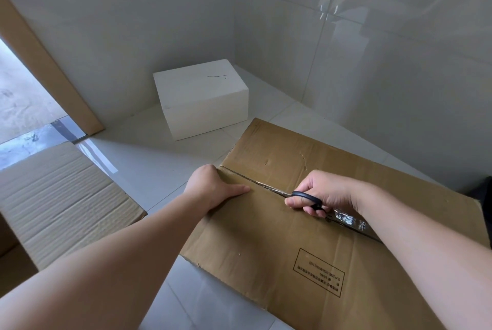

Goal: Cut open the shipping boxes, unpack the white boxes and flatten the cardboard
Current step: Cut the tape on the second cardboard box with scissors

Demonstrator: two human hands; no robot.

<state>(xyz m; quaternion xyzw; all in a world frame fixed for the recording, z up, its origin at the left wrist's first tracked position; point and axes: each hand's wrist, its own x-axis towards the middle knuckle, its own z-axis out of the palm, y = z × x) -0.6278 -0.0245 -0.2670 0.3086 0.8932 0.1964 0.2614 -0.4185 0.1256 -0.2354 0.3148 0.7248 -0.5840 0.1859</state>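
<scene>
My left hand [215,187] presses the shipping box [306,236] flat to steady it; my right hand [323,194] grips scissors [306,198], slicing the taped seam.

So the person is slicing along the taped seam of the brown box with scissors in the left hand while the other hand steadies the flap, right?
Not quite: the head view shows the scissors in the right hand. The left hand steadies the flap of the brown box.
</scene>
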